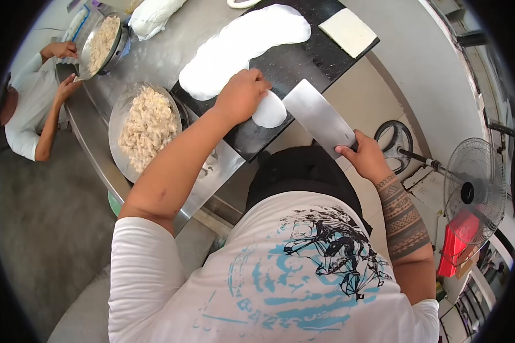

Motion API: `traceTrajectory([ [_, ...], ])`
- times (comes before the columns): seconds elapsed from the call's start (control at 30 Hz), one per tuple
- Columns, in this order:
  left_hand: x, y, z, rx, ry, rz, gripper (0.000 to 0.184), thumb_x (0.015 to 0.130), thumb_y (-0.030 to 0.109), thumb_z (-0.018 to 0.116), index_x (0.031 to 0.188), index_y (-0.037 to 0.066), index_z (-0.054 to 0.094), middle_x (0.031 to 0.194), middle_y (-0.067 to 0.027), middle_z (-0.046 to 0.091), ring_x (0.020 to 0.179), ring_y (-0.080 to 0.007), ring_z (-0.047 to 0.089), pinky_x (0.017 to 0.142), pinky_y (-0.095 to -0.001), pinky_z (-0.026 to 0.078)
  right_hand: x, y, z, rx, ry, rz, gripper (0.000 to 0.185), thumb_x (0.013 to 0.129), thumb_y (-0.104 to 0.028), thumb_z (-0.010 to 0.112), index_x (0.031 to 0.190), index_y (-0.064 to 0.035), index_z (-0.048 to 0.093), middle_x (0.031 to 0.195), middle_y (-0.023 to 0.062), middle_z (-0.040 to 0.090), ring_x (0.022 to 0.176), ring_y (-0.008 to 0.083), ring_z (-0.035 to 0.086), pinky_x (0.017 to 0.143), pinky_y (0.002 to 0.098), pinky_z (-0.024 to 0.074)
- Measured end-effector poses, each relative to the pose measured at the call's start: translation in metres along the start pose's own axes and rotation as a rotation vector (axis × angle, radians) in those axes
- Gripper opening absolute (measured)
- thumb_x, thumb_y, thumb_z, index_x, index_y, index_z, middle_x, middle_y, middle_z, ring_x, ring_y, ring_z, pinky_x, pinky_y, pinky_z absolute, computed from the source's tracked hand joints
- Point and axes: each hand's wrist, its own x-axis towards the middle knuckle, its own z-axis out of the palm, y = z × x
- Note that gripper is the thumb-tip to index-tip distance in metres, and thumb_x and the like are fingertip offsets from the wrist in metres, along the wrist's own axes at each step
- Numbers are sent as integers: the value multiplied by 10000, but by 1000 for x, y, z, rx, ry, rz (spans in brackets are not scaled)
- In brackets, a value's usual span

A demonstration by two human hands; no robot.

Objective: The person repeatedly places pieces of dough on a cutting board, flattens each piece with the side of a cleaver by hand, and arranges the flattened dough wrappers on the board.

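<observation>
My right hand (pixel 367 155) grips a cleaver (pixel 319 114) by its handle end, the broad steel blade pointing up and left past the edge of a black stone slab (pixel 243 137). My left hand (pixel 241 96) is over the slab with its fingers curled at a small white round of dough (pixel 269 111); part of that round is hidden beneath the hand. Behind it stretches a long white sheet of dough (pixel 234 48). Left of my forearm stands a metal bowl (pixel 119 114) heaped with a pale, chunky filling (pixel 149 126).
A cream-coloured square (pixel 349 32) lies on the slab's far right corner. Across the steel table (pixel 180 37), a white wrapped bundle (pixel 153 17) sits beside another bowl of filling (pixel 103 46), held by another person (pixel 31 108). A standing fan (pixel 474 191) is at right.
</observation>
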Motion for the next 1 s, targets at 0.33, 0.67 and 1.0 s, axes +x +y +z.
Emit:
traceTrajectory([
  [0.33, -2, 7, 3, 60, 84, -87, 109, 870, 92, 804, 967, 47, 784, 1139, -120, 708, 1065, -357, 673, 938, -457, 550, -48, 34, 54, 312, 172, 118, 499, 944, -388, 840, 1154, 41, 697, 1019, 249, 772, 963, 382, 760, 857, 450, 576],
  [0.67, 24, 17, -16, 179, -153, -478, 316, 852, 273, 884, 996, 39, 728, 1094, -198, 711, 1005, -403, 707, 881, -486, 563, -51, 33, 51, 399, 188, 103, 531, 941, -386, 835, 1197, 58, 694, 1060, 244, 774, 1003, 379, 755, 897, 445, 570],
  [1.0, 69, 16, -1, 289, 82, 373, 699, 936, 531, 722, 1534, 208, 557, 1622, -241, 456, 1522, -456, 399, 1234, -621, 294, 35, -52, 51, 294, -72, -108, 636, 908, -455, 832, 1222, 75, 676, 1108, 285, 747, 1065, 441, 726, 939, 484, 558],
])
